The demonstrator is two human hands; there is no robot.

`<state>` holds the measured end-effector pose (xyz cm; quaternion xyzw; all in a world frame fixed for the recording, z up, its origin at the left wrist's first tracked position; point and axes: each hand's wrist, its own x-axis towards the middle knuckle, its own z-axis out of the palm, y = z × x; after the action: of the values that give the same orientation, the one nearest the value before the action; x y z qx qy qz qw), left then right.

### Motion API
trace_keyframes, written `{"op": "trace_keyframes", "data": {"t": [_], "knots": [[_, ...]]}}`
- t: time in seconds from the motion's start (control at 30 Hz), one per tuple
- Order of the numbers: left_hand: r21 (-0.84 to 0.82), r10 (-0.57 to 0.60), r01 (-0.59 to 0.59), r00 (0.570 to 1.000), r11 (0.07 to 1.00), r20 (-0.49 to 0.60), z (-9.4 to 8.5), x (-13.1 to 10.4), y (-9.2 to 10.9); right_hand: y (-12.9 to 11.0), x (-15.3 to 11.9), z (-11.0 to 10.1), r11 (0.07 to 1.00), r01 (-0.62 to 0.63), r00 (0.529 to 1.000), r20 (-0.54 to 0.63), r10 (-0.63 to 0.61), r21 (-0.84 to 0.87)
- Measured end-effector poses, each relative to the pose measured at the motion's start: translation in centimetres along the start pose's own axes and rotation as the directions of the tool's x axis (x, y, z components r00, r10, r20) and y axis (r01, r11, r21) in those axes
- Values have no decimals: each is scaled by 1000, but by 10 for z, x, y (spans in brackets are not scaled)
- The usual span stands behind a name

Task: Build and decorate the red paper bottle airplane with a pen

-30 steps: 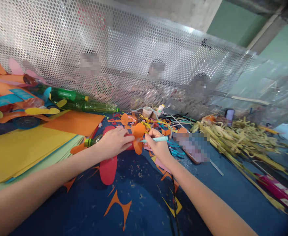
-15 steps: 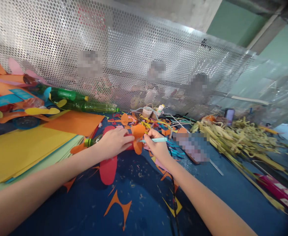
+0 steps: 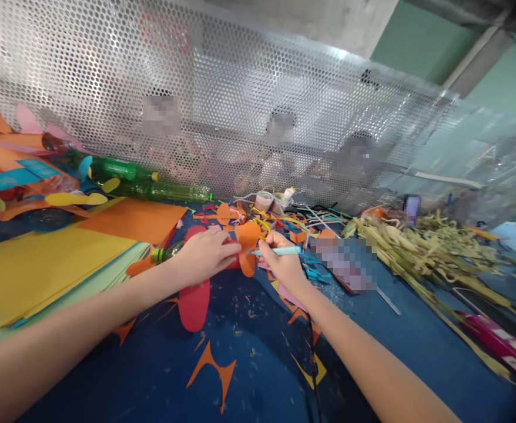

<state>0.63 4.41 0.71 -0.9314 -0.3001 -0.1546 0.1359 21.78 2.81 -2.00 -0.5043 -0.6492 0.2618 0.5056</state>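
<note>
A toy plane made from a plastic bottle lies on the blue table. It has a long red paper wing across it and an orange paper tail at its right end. My left hand is wrapped over the body from above, its fingers closed around it beside the tail. Between the fingertips of my right hand is a slim light-blue pen-shaped tool, its tip at the orange paper. My hands partly hide the bottle body, and I cannot make out whether the tip leaves a mark.
Coloured paper sheets lie stacked at left, near finished paper-and-bottle crafts and green bottles. Paper scraps and a black cord lie in front. Dried plant strips spread at right. People sit behind a perforated clear screen.
The orange tail's upper part has tilted very slightly. Both hands stay in nearly the same place.
</note>
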Motion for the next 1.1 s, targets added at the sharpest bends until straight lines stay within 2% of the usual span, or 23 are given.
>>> {"op": "trace_keyframes", "data": {"t": [0.27, 0.73, 0.93, 1.0, 1.1], "knots": [[-49, 1, -5, 998, 999, -67, 2, -1, 0, -5, 0, -1, 999, 27, 999, 19, -27, -18], [-44, -9, 8, 1000, 999, -26, 0, 0, 0, -5, 2, -3, 997, 55, 998, 10, -55, -58], [-6, -11, 11, 1000, 1000, -5, 1, 0, 0, -12, 1, -2, 999, 49, 999, 6, -49, 4], [-10, -15, 15, 1000, 1000, -6, 1, 0, 0, -16, 4, -5, 994, 27, 998, -56, -21, 108], [-56, -19, 19, 1000, 998, 3, -2, 0, -3, -14, 12, -11, 949, 38, 959, -280, 54, 313]]}}
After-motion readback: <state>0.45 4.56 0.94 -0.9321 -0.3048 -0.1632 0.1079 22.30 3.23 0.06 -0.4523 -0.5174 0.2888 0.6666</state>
